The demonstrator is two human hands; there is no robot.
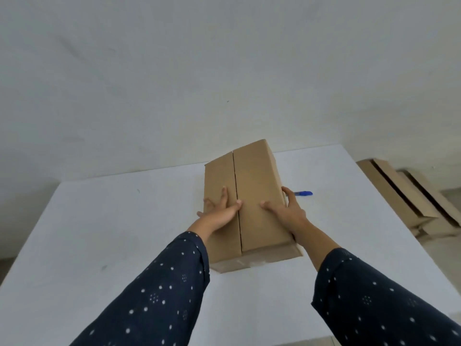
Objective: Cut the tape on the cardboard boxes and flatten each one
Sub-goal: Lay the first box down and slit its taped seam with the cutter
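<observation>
A brown cardboard box (252,181) stands on the white table (99,233), its two top flaps meeting along a dark slit down the middle. Clear tape shows on its near end face. My left hand (219,208) lies flat on the left flap, fingers spread, thumb at the slit. My right hand (287,208) presses on the right flap with its fingers wrapped over the right edge. A blue cutter (303,193) lies on the table just right of the box, partly behind my right hand.
Flattened cardboard boxes (409,196) lie stacked on the floor beyond the table's right edge. A plain white wall stands behind the table. The table's far edge runs just behind the box.
</observation>
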